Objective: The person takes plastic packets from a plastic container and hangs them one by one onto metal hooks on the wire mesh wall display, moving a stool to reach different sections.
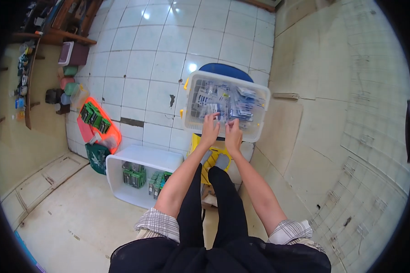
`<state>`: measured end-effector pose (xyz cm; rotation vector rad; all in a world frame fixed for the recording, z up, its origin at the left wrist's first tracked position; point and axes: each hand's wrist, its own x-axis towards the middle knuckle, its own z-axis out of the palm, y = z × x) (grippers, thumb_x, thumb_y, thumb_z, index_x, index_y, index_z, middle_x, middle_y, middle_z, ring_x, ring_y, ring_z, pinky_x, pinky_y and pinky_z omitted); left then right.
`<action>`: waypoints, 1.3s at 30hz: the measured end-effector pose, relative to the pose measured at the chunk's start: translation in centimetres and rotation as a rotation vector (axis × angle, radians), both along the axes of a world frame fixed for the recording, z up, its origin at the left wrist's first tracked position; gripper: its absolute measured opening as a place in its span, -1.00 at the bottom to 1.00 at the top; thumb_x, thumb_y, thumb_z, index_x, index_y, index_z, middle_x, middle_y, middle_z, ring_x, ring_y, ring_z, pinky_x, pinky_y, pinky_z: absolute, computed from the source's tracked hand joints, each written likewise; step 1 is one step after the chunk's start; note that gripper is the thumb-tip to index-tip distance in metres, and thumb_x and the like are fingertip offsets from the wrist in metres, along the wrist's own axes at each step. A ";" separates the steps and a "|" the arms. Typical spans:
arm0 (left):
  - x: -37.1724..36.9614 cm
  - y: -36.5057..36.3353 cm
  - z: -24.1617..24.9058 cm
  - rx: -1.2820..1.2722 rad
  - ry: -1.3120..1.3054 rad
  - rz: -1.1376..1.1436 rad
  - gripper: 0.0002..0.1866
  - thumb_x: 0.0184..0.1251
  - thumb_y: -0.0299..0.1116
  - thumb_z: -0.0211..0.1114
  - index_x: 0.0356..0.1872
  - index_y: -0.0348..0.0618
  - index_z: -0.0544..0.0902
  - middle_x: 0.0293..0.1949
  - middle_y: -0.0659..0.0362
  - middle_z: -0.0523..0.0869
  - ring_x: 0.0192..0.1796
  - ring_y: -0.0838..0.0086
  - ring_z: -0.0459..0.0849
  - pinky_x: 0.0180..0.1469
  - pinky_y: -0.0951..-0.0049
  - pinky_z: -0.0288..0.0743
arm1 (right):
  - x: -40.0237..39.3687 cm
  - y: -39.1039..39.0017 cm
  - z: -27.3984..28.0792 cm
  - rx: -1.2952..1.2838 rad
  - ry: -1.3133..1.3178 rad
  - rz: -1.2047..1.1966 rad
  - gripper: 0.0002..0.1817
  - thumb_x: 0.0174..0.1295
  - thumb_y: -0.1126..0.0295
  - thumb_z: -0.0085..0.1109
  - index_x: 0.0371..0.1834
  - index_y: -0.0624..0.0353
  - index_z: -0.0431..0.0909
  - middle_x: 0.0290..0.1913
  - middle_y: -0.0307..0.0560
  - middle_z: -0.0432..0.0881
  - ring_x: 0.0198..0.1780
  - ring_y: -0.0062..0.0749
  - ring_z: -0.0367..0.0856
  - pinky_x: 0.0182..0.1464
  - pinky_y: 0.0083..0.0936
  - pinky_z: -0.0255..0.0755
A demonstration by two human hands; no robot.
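A clear plastic bin (264,111) with yellow clips holds many small blue-and-white packets (242,102) in clear wrapping. Over its near side, my left hand (210,129) has its fingers bent at a small white packet (212,108); whether they grip it is too small to tell. Close by on the right, my right hand (233,134) reaches over the near part of the bin with its fingers curled, and what is between its fingertips cannot be made out.
A white tub (143,157) with green-and-black packs stands at the lower left. Beyond it lies an orange tray (115,134) with similar packs. A blue stool (225,69) shows behind the bin, and a yellow object (205,175) lies under my feet. A wall runs along the right.
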<state>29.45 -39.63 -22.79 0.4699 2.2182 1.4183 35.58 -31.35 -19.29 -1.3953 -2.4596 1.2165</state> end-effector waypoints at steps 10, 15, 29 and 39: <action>1.0 1.0 25.9 0.199 0.286 -0.265 -0.42 0.10 -0.44 0.17 0.18 -0.22 0.20 0.11 -0.03 0.30 0.16 0.16 0.29 0.21 0.32 0.14 | 7.8 1.1 25.8 0.005 0.316 0.054 -0.89 0.14 0.51 0.02 -0.31 0.25 0.34 -0.40 0.04 0.57 -0.32 -0.11 0.59 -0.31 -0.34 0.42; 4.4 5.3 40.3 0.538 -0.005 -0.703 -0.45 0.10 -0.39 0.23 0.12 -0.23 0.26 0.06 0.02 0.41 0.05 0.31 0.43 0.12 0.36 0.27 | 15.8 2.2 44.7 0.219 0.549 -0.010 -0.89 0.15 0.57 0.04 -0.28 0.26 0.35 -0.36 0.00 0.60 -0.29 -0.42 0.63 -0.23 -0.56 0.48; 30.9 5.3 72.2 1.567 -0.279 -1.858 -0.10 0.05 -0.61 0.25 0.27 -0.06 -0.22 -0.10 -0.03 0.44 -0.07 0.36 0.48 -0.03 0.38 0.40 | 35.8 -14.1 73.3 1.427 0.857 -0.883 -0.64 0.15 0.51 0.03 0.00 0.23 0.19 -0.40 -0.10 0.45 -0.38 -0.47 0.50 -0.25 -0.62 0.37; 44.2 -3.1 90.9 1.974 -0.220 -1.979 -0.56 0.10 -0.55 0.16 0.07 -0.16 0.39 -0.01 0.09 0.49 -0.02 0.38 0.47 -0.07 0.48 0.38 | 44.0 -25.5 87.2 1.937 0.511 -0.988 -0.64 0.16 0.53 0.03 0.04 0.31 0.30 -0.12 -0.14 0.50 -0.14 -0.58 0.44 -0.08 -0.63 0.34</action>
